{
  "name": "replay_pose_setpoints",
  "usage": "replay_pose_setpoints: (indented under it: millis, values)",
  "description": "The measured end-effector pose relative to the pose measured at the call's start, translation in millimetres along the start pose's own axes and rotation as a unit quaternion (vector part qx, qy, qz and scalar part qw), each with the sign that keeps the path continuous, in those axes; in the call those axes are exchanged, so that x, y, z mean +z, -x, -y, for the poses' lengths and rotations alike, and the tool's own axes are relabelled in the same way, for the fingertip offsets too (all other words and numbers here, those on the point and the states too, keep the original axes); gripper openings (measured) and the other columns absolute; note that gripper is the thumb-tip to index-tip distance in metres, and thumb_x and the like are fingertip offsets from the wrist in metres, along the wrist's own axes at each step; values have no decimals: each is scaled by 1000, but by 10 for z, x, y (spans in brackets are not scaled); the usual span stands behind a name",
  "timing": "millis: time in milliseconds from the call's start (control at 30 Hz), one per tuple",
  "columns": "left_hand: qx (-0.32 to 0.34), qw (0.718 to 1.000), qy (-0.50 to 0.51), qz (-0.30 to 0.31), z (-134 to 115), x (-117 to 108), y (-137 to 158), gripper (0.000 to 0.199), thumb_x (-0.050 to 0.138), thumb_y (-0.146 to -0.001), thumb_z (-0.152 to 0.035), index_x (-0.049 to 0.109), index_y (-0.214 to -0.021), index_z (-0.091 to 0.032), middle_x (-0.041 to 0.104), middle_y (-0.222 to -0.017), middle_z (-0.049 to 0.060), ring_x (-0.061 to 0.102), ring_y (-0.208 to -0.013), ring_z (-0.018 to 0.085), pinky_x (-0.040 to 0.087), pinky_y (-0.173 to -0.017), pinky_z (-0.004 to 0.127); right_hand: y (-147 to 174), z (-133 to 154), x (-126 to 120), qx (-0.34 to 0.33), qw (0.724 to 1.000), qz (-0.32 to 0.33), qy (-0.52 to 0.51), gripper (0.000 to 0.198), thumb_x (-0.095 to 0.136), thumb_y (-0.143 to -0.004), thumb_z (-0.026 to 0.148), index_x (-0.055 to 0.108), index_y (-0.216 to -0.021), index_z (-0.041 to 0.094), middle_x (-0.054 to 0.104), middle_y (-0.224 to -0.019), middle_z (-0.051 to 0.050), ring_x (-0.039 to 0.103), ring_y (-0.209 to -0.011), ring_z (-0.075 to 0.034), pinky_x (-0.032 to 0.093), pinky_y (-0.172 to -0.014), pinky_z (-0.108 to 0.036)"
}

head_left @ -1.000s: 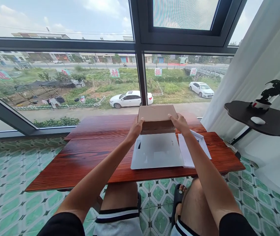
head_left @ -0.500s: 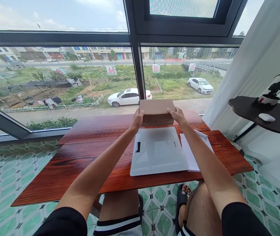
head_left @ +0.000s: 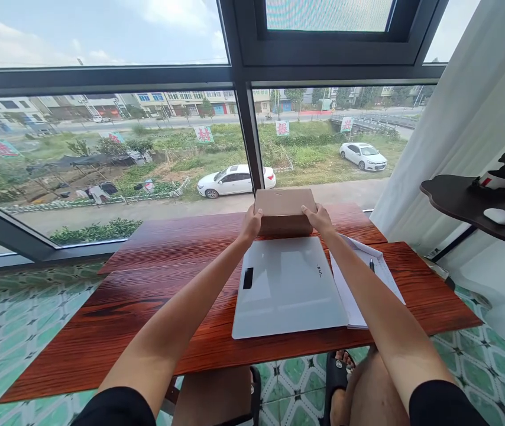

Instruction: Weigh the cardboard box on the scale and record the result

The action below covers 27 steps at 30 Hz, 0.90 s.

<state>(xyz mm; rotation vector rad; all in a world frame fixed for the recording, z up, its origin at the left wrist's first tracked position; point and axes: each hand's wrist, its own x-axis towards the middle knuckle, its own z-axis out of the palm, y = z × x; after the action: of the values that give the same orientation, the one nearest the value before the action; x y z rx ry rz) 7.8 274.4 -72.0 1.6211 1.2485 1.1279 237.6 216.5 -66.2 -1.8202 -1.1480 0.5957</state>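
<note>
A brown cardboard box [head_left: 285, 204] is held between both hands at the far side of the table, just beyond the laptop. My left hand [head_left: 251, 223] grips its left side, thumb toward the near edge. On the right side, my right hand [head_left: 317, 218] grips it the same way. Whether the box rests on the tabletop cannot be made out for sure. The closed silver-white laptop [head_left: 288, 290] lies in front of me, below the box. Beside it, partly under my right forearm, are white papers [head_left: 383, 278] with a dark pen [head_left: 372, 265] on them.
The reddish wooden table [head_left: 155, 284] stands against a large window with a dark frame [head_left: 241, 71]. At the right, a small dark side table [head_left: 465, 198] carries a potted plant [head_left: 501, 177] and a white mouse-shaped object [head_left: 501, 216]. A white curtain [head_left: 416, 154] hangs beside it.
The box sits slightly lower in view, still in both hands. The camera view has tilted a little, and more of the papers and the pen now shows.
</note>
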Motion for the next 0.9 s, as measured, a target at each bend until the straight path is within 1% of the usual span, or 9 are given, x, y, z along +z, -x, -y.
replay_pose_setpoints:
  millis: [167, 333, 400, 467, 567, 667, 767, 833, 900]
  values:
    - [-17, 1000, -13, 2, 94, -20, 1, 54, 43, -89, -40, 54, -137, -17, 60, -139, 14, 55, -127, 28, 41, -110, 42, 31, 7, 22, 4, 1000, 13, 25, 54, 59, -91, 53, 59, -132, 17, 65, -128, -11, 60, -115, -28, 44, -94, -36]
    - [-28, 999, -27, 3, 93, -47, 7, 51, 42, -95, -43, 52, -140, -20, 58, -141, 13, 53, -130, 29, 41, -110, 44, 22, 20, -5, 2, 999, 34, 30, 57, 58, -92, 54, 57, -134, 16, 63, -132, -12, 59, -117, -27, 44, -93, -35]
    - [-30, 999, -33, 0, 91, -46, 1, 48, 46, -97, -45, 54, -136, -20, 59, -138, 13, 55, -127, 27, 43, -110, 47, 19, 26, -17, 7, 999, 38, 33, 57, 58, -92, 54, 57, -134, 15, 62, -132, -12, 59, -118, -27, 44, -93, -35]
    - [-30, 999, -38, -5, 96, -40, -8, 46, 52, -96, -47, 56, -132, -19, 59, -134, 12, 57, -122, 24, 48, -106, 49, 17, 32, -18, 13, 998, 42, 33, 59, 57, -92, 55, 55, -137, 16, 62, -133, -12, 58, -119, -28, 45, -93, -36]
    - [-27, 999, -46, -8, 109, -35, -17, 44, 59, -94, -46, 58, -128, -17, 60, -130, 10, 60, -115, 21, 55, -99, 46, 11, 29, -1, 16, 998, 48, 33, 62, 56, -93, 56, 52, -140, 16, 60, -136, -13, 58, -121, -29, 44, -95, -36]
    - [-22, 998, -58, -9, 109, -51, -17, 44, 59, -94, -45, 58, -127, -17, 60, -129, 10, 61, -113, 20, 56, -97, 45, 13, 1, 3, 7, 998, 53, 20, 60, 53, -95, 52, 51, -143, 16, 60, -137, -12, 57, -122, -28, 44, -97, -35]
    - [-22, 996, -79, -18, 71, -85, 10, 45, 56, -95, -44, 56, -132, -19, 57, -137, 13, 57, -124, 25, 49, -106, 50, 48, -52, -57, -11, 999, 39, 8, 55, 46, -99, 46, 51, -142, 14, 57, -141, -13, 54, -128, -26, 42, -102, -34]
    - [-14, 995, -96, -26, 11, -109, 52, 49, 50, -96, -42, 50, -140, -20, 51, -147, 17, 50, -136, 31, 39, -115, 54, 96, -98, -144, -18, 1000, 18, 11, 54, 43, -99, 44, 51, -142, 12, 57, -140, -14, 53, -127, -25, 41, -103, -34]
    - [11, 993, -113, -31, -81, -127, 108, 54, 46, -96, -38, 44, -147, -19, 45, -154, 18, 40, -145, 33, 29, -121, 53, 157, -148, -260, -40, 999, -5, 18, 51, 44, -97, 39, 53, -139, 12, 61, -133, -14, 57, -120, -24, 43, -99, -33]
